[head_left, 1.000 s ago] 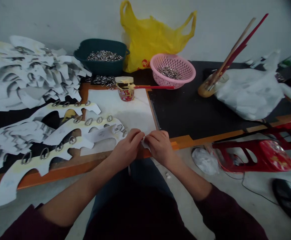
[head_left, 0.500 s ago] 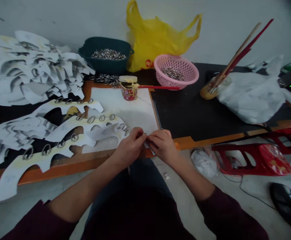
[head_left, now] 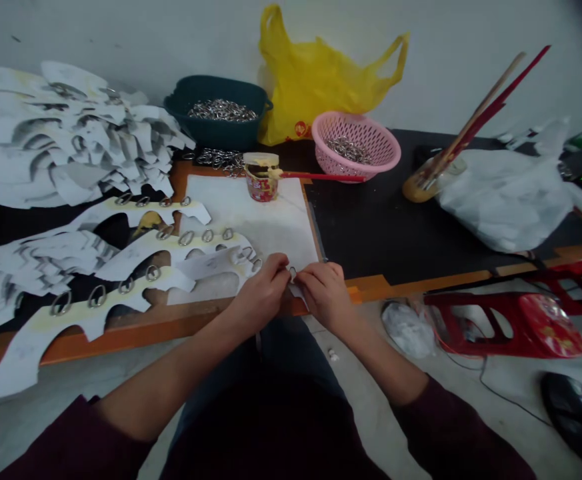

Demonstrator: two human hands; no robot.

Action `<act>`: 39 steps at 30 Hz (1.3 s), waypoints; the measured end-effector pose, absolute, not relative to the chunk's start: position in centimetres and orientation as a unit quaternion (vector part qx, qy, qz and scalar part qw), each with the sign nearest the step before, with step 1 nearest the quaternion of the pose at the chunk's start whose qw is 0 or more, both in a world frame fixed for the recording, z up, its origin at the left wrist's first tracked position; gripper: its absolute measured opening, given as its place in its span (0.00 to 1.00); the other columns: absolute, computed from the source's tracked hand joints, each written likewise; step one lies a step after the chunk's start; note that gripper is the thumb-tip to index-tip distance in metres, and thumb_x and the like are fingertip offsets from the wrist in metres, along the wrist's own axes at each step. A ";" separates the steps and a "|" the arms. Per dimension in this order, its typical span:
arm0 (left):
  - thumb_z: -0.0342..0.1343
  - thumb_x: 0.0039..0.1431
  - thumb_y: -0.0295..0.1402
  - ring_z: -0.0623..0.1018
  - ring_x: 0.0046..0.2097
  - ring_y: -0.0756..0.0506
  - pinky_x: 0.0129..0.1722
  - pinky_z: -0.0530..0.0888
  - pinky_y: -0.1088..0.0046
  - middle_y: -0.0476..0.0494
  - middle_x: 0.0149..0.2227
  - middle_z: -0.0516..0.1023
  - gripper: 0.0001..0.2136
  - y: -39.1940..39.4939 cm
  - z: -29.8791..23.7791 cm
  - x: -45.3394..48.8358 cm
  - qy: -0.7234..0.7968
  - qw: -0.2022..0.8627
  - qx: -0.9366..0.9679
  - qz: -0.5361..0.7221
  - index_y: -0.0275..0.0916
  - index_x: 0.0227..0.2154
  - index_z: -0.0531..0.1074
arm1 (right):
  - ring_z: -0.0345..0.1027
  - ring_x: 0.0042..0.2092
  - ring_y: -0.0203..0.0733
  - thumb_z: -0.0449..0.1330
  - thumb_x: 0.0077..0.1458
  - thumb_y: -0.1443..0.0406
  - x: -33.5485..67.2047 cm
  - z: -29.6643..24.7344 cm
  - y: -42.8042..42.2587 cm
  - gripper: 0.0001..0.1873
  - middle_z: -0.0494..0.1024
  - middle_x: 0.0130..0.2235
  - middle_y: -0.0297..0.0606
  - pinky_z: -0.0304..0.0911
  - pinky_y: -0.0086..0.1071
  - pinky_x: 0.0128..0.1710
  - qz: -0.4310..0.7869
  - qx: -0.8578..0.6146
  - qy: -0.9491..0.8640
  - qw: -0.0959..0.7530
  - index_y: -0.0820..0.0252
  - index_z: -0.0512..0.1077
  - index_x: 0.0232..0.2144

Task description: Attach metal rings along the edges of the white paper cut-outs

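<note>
A small metal ring (head_left: 292,272) shows between the fingertips of both hands, just over the table's front edge. My left hand (head_left: 265,288) pinches its left side, with the fingers curled. My right hand (head_left: 325,291) is closed on its right side, thumb and forefinger together. Left of the hands lies a white curved cut-out (head_left: 171,279) with metal rings standing along its yellowish glued strip. Another such cut-out (head_left: 135,257) lies behind it, and a folded white piece (head_left: 211,263) reaches close to my left hand.
A glue tub (head_left: 262,190) with a red-handled brush (head_left: 321,177) across it stands on white paper (head_left: 215,193). Behind are a green basin (head_left: 215,137) and a pink basket (head_left: 328,157) of rings, and a yellow bag (head_left: 321,80). White cut-outs (head_left: 81,140) are heaped left; a red stool (head_left: 501,327) is right.
My fingertips have parted slightly, so more of the metal ring shows between them. The whole view has shifted a little; the things on the table stay in place.
</note>
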State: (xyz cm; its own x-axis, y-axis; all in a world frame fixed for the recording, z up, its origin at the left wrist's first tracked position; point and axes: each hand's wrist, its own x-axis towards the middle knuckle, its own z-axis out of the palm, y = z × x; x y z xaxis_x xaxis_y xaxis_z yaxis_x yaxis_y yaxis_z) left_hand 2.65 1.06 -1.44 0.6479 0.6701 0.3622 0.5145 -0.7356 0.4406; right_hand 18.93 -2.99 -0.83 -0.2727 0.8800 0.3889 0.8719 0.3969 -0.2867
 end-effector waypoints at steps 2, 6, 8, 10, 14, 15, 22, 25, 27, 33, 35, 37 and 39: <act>0.40 0.57 0.22 0.67 0.46 0.47 0.45 0.70 0.70 0.40 0.44 0.63 0.09 1.1 -1.4 2.7 0.331 0.145 0.898 0.252 0.35 0.34 0.64 | 0.63 0.36 0.39 0.50 0.56 0.70 18.9 -1.0 -2.9 0.09 0.73 0.31 0.38 0.50 0.36 0.40 0.001 -0.550 -0.795 0.254 0.60 0.70 0.31; 0.39 0.57 0.21 0.67 0.45 0.47 0.45 0.70 0.69 0.39 0.45 0.63 0.10 1.1 -0.9 2.6 0.317 0.141 0.914 0.213 0.35 0.35 0.64 | 0.63 0.37 0.38 0.50 0.56 0.71 19.1 -1.0 -2.9 0.08 0.73 0.32 0.38 0.50 0.35 0.40 0.012 -0.549 -0.796 0.253 0.59 0.70 0.31; 0.39 0.57 0.21 0.67 0.44 0.46 0.44 0.70 0.68 0.38 0.45 0.64 0.10 1.1 -0.5 2.6 0.299 0.137 0.925 0.188 0.34 0.36 0.64 | 0.63 0.37 0.39 0.50 0.55 0.72 19.2 -1.0 -2.9 0.09 0.73 0.33 0.38 0.50 0.36 0.41 0.020 -0.550 -0.800 0.241 0.59 0.70 0.31; 0.39 0.57 0.22 0.67 0.45 0.45 0.45 0.70 0.67 0.37 0.45 0.64 0.09 1.1 -0.2 2.5 0.283 0.131 0.934 0.172 0.34 0.37 0.64 | 0.63 0.38 0.39 0.50 0.55 0.72 19.4 -0.9 -3.0 0.09 0.73 0.34 0.38 0.50 0.36 0.42 0.025 -0.550 -0.802 0.231 0.60 0.69 0.32; 0.40 0.56 0.21 0.66 0.47 0.44 0.46 0.69 0.67 0.37 0.46 0.63 0.10 1.2 -0.2 2.5 0.285 0.132 0.934 0.173 0.34 0.37 0.63 | 0.64 0.40 0.39 0.51 0.57 0.69 19.7 -0.6 -3.0 0.07 0.74 0.35 0.38 0.51 0.36 0.43 0.063 -0.547 -0.795 0.256 0.60 0.69 0.33; 0.40 0.55 0.20 0.66 0.47 0.44 0.46 0.69 0.67 0.37 0.45 0.64 0.10 1.2 -0.3 2.6 0.288 0.137 0.931 0.177 0.33 0.37 0.63 | 0.64 0.40 0.39 0.51 0.57 0.68 19.8 -0.5 -3.0 0.06 0.74 0.35 0.38 0.51 0.36 0.43 0.077 -0.546 -0.792 0.263 0.59 0.69 0.34; 0.42 0.52 0.18 0.66 0.47 0.45 0.48 0.69 0.68 0.38 0.43 0.64 0.09 1.2 -0.6 2.9 0.310 0.169 0.914 0.199 0.34 0.34 0.63 | 0.64 0.37 0.39 0.53 0.56 0.64 19.7 -0.4 -2.9 0.06 0.74 0.34 0.38 0.51 0.36 0.43 0.040 -0.529 -0.808 0.257 0.59 0.70 0.32; 0.42 0.52 0.18 0.66 0.47 0.45 0.48 0.69 0.69 0.38 0.44 0.64 0.10 1.2 -0.6 2.9 0.312 0.166 0.912 0.211 0.35 0.34 0.63 | 0.63 0.37 0.38 0.51 0.57 0.67 19.3 -0.7 -2.9 0.08 0.73 0.33 0.37 0.50 0.36 0.44 0.015 -0.530 -0.813 0.240 0.59 0.70 0.30; 0.42 0.52 0.18 0.66 0.47 0.45 0.48 0.69 0.69 0.38 0.44 0.63 0.10 1.2 -0.6 2.8 0.307 0.155 0.917 0.202 0.34 0.35 0.64 | 0.62 0.38 0.38 0.49 0.57 0.69 19.2 -1.0 -3.0 0.09 0.72 0.33 0.37 0.50 0.36 0.44 0.006 -0.537 -0.814 0.222 0.59 0.69 0.31; 0.41 0.55 0.21 0.66 0.46 0.43 0.44 0.70 0.66 0.37 0.46 0.64 0.11 1.2 -0.1 2.5 0.270 0.094 0.948 0.138 0.33 0.38 0.64 | 0.59 0.36 0.39 0.49 0.56 0.70 19.2 -1.5 -2.6 0.09 0.70 0.32 0.38 0.49 0.37 0.43 -0.032 -0.531 -0.825 0.188 0.61 0.69 0.29; 0.42 0.55 0.21 0.66 0.47 0.42 0.44 0.70 0.66 0.36 0.46 0.64 0.11 1.2 0.1 2.4 0.257 0.076 0.955 0.129 0.32 0.39 0.64 | 0.59 0.36 0.39 0.49 0.57 0.70 19.3 -1.4 -2.6 0.10 0.70 0.31 0.38 0.48 0.36 0.43 -0.032 -0.525 -0.831 0.181 0.60 0.69 0.28; 0.43 0.55 0.21 0.66 0.46 0.41 0.44 0.70 0.66 0.35 0.46 0.64 0.10 1.1 0.3 2.3 0.245 0.064 0.959 0.129 0.30 0.39 0.65 | 0.59 0.37 0.39 0.48 0.58 0.69 19.5 -1.2 -2.7 0.10 0.70 0.32 0.37 0.48 0.36 0.45 -0.025 -0.521 -0.834 0.180 0.60 0.69 0.29; 0.45 0.54 0.21 0.66 0.47 0.41 0.46 0.69 0.65 0.33 0.46 0.64 0.10 1.1 0.4 2.2 0.229 0.058 0.963 0.130 0.28 0.38 0.66 | 0.59 0.38 0.38 0.48 0.58 0.69 19.7 -1.0 -2.8 0.10 0.70 0.32 0.37 0.47 0.36 0.46 -0.010 -0.516 -0.836 0.183 0.60 0.69 0.30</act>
State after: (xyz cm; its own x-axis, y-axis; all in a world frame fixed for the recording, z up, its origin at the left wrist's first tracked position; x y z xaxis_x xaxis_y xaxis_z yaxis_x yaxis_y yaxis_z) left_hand 2.20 1.07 0.39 0.8619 0.4554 0.2229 0.4252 -0.8887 0.1716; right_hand 19.73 -2.79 -1.01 -0.3996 0.8603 0.3165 0.8676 0.4664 -0.1722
